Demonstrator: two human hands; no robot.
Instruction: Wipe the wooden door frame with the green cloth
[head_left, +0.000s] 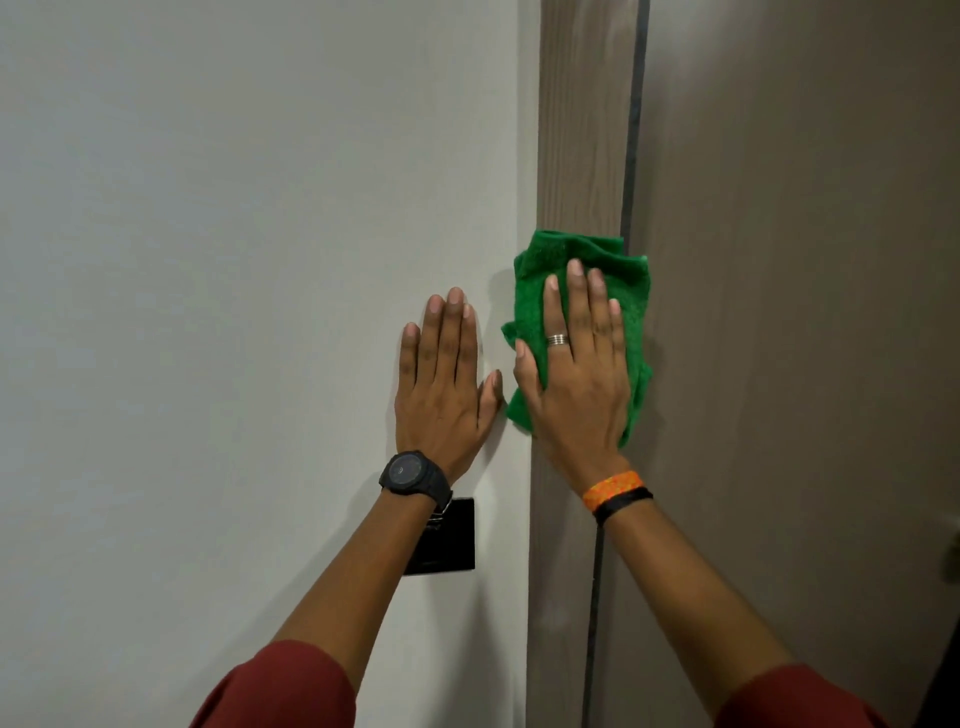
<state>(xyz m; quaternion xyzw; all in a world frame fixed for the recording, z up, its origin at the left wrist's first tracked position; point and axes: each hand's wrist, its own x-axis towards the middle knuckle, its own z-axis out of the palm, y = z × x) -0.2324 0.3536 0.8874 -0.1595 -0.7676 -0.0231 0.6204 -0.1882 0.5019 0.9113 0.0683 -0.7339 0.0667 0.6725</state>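
Green cloth (582, 312) lies under your right hand (576, 379), fingers flat and close together, pressing it on the door frame (582, 130). Your left hand (441, 384) rests flat on the wall (208, 260). Frame above and below your fingertips probably remains.

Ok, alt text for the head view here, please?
A right hand presses a green cloth flat against a wooden door frame. The left hand, wearing a black watch, rests flat on the white wall beside it.
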